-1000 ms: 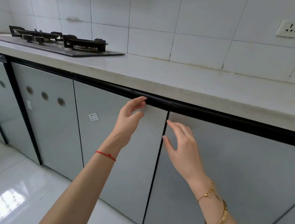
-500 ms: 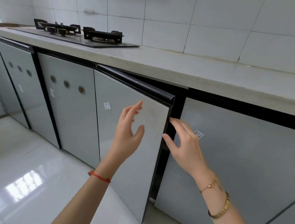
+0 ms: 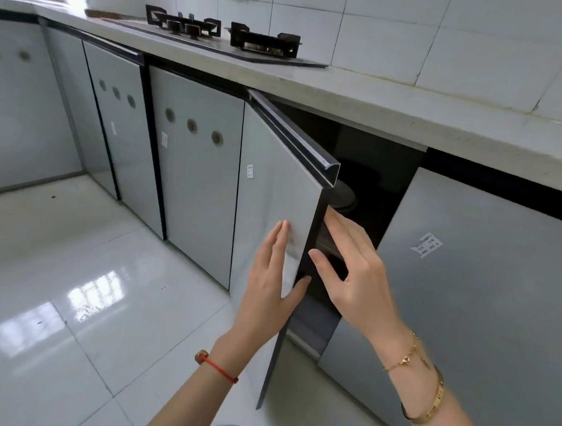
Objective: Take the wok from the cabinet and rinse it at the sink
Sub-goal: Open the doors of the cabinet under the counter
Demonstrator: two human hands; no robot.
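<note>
Inside the dark cabinet opening, behind the door's free edge, a round dark metal rim shows; probably the wok, mostly hidden, detail unclear. The pale grey glossy cabinet door with black edge trim stands swung outward, hinged at its left side. Left hand lies flat on the door's outer face, fingers straight and pressed together, thumb hooked round the black edge. Right hand reaches past that edge, fingers extended and slightly spread, thumb apart, gripping nothing. Red string bracelet on left wrist; 2 gold bracelets on right. Neighbouring closed door carries 3 round holes. Above, the light stone countertop bears a black 2-burner gas hob.
</note>
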